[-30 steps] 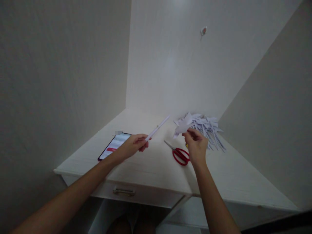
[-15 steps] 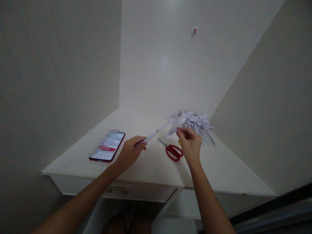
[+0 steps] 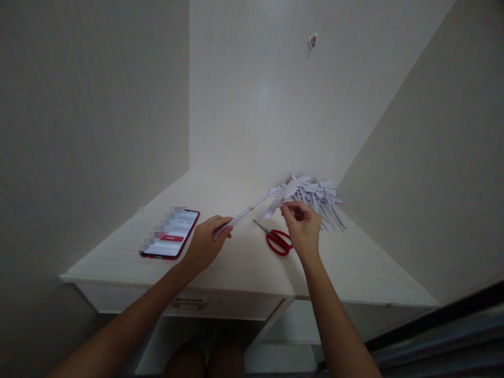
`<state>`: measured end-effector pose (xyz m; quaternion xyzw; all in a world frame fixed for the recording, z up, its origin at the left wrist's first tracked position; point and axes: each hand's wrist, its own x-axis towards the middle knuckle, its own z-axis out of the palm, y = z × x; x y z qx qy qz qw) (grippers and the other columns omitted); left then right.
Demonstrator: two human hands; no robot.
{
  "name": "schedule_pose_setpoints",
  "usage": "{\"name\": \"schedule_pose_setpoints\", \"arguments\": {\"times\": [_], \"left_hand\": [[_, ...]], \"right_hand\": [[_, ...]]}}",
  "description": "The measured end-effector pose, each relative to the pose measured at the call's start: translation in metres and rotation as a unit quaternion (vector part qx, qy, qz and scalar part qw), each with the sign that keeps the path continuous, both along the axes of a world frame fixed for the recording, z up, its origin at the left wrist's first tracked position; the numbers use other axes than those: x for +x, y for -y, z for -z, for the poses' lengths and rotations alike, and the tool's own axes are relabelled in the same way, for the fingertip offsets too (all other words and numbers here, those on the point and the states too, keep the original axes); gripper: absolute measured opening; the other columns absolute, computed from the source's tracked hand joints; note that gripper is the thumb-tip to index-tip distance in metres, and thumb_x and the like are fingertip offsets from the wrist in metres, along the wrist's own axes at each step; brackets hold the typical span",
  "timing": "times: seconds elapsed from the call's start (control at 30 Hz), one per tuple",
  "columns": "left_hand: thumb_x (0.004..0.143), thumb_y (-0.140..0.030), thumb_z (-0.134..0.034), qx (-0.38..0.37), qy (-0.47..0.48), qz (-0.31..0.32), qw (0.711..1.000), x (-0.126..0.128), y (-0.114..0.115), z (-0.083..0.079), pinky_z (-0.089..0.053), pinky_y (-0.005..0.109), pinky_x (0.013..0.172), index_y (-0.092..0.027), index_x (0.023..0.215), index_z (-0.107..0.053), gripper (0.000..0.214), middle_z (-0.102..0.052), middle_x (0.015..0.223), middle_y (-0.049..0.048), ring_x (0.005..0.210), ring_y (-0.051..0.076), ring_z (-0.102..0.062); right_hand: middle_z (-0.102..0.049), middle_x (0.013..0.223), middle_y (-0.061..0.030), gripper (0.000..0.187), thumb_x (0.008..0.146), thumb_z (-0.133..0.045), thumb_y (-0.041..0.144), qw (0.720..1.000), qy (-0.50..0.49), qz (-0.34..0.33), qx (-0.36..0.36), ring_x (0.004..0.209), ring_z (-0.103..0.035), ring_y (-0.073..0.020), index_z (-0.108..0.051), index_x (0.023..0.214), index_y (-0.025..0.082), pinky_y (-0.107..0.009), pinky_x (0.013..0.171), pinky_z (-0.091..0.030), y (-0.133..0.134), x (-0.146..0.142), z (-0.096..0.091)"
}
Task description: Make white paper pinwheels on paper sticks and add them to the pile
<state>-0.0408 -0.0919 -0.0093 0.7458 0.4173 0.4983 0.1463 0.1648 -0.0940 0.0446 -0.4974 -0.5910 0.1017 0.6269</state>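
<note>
My left hand (image 3: 208, 240) is closed round the lower end of a white rolled-paper stick (image 3: 249, 209), which slants up to the right. At its far end sits a white folded-paper head, so the whole looks like a paper pinwheel (image 3: 277, 202). With thumb and fingertips, my right hand (image 3: 304, 227) pinches the edge of that paper head. Beneath and between the hands lie red-handled scissors (image 3: 279, 242), blades pointing up-left, the handle's right edge close to my right hand. Behind the head, a pile of similar white paper pinwheels (image 3: 323, 194) partly merges with it in view.
A phone (image 3: 169, 236) in a red case lies on the left of the white desk (image 3: 236, 273), its screen partly blurred out. Walls enclose the desk at the back and both sides. A small hook (image 3: 312, 41) is on the back wall, and a drawer handle (image 3: 189, 303) shows in front.
The view has shifted slightly, so everything sits a little further left and higher. Both hands keep their hold on the pinwheel, and its paper head is turned a little differently.
</note>
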Motion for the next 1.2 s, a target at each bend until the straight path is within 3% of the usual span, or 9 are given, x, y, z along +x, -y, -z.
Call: {"name": "schedule_pose_setpoints", "arguments": {"times": [0.33, 0.7, 0.87, 0.97, 1.07, 1.2], "left_hand": [[0.08, -0.023, -0.049, -0.038, 0.009, -0.003, 0.999, 0.001, 0.001, -0.001, -0.04, 0.023, 0.062, -0.015, 0.092, -0.063, 0.02, -0.06, 0.068, 0.0003, 0.065, 0.012, -0.055], [0.081, -0.023, -0.049, -0.021, 0.009, 0.0, 1.0, 0.0, 0.001, 0.001, -0.038, 0.022, 0.059, -0.016, 0.093, -0.063, 0.02, -0.058, 0.066, -0.0008, 0.063, 0.011, -0.052], [0.082, -0.022, -0.048, 0.003, -0.008, -0.001, 1.0, 0.0, 0.002, 0.0, -0.038, 0.022, 0.058, -0.017, 0.096, -0.063, 0.022, -0.058, 0.065, -0.001, 0.061, 0.011, -0.052], [0.082, -0.022, -0.048, 0.03, -0.024, -0.002, 0.999, 0.0, 0.004, 0.0, -0.041, 0.021, 0.06, -0.016, 0.099, -0.064, 0.023, -0.062, 0.076, 0.0025, 0.066, 0.012, -0.055], [0.084, -0.021, -0.047, 0.067, -0.036, -0.012, 0.997, 0.001, 0.006, 0.004, -0.044, 0.022, 0.068, -0.016, 0.1, -0.064, 0.024, -0.063, 0.089, 0.006, 0.078, 0.013, -0.058], [0.086, -0.021, -0.045, 0.104, -0.058, -0.027, 0.993, 0.001, 0.007, 0.012, -0.045, 0.022, 0.07, -0.015, 0.105, -0.061, 0.025, -0.063, 0.09, 0.0071, 0.079, 0.013, -0.058]], "right_hand": [[-0.057, 0.057, -0.0004, 0.018, 0.071, -0.06, 0.031, 1.0, 0.019, -0.009, 0.003, 0.05, -0.046, -0.0103, -0.065, 0.07, 0.014, -0.024, 0.051, -0.037, -0.002, 0.001, 0.004], [-0.059, 0.059, -0.0002, 0.017, 0.07, -0.06, 0.032, 1.0, -0.002, -0.019, 0.011, 0.051, -0.048, -0.01, -0.064, 0.07, 0.015, -0.024, 0.051, -0.038, -0.003, 0.0, 0.004], [-0.057, 0.056, 0.0007, 0.017, 0.07, -0.059, 0.031, 1.0, 0.011, -0.006, 0.009, 0.048, -0.045, -0.009, -0.063, 0.068, 0.015, -0.023, 0.049, -0.036, -0.003, 0.0, 0.002], [-0.054, 0.053, 0.0019, 0.016, 0.069, -0.061, 0.031, 1.0, 0.004, -0.001, 0.003, 0.047, -0.043, -0.0084, -0.062, 0.066, 0.015, -0.022, 0.048, -0.035, -0.004, -0.001, 0.003], [-0.051, 0.049, 0.0029, 0.017, 0.067, -0.062, 0.03, 1.0, -0.004, 0.0, -0.017, 0.044, -0.04, -0.0078, -0.061, 0.063, 0.014, -0.022, 0.045, -0.033, -0.004, -0.002, 0.003], [-0.054, 0.051, 0.0013, 0.018, 0.066, -0.062, 0.031, 0.999, -0.029, -0.018, -0.039, 0.043, -0.039, -0.0076, -0.06, 0.063, 0.014, -0.022, 0.042, -0.032, -0.003, -0.003, 0.004]]}}
